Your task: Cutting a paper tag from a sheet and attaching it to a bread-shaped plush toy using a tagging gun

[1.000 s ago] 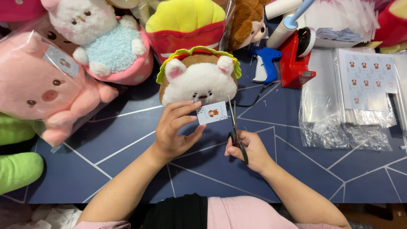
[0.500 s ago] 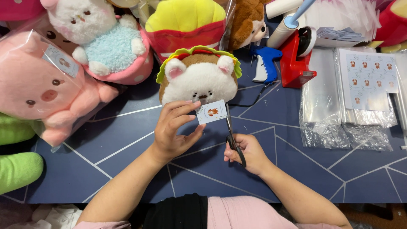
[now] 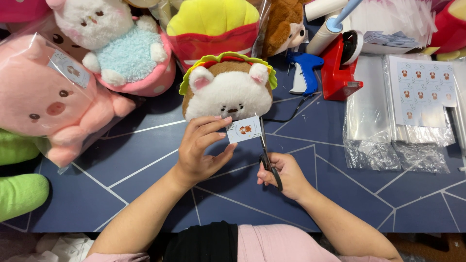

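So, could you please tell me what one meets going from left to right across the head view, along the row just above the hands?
Pink pig plush → white plush in a burger bun → blue tagging gun → red tape dispenser → clear plastic bags → sticker sheet.

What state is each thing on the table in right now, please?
Left hand: pinching the small white tag.
Small white tag: held up, flat to the camera.
Right hand: gripping the scissors.
Scissors: upright, blades at the tag's right edge.
Burger-shaped plush: unbagged, facing the camera.
Pink pig plush: bagged in clear plastic.
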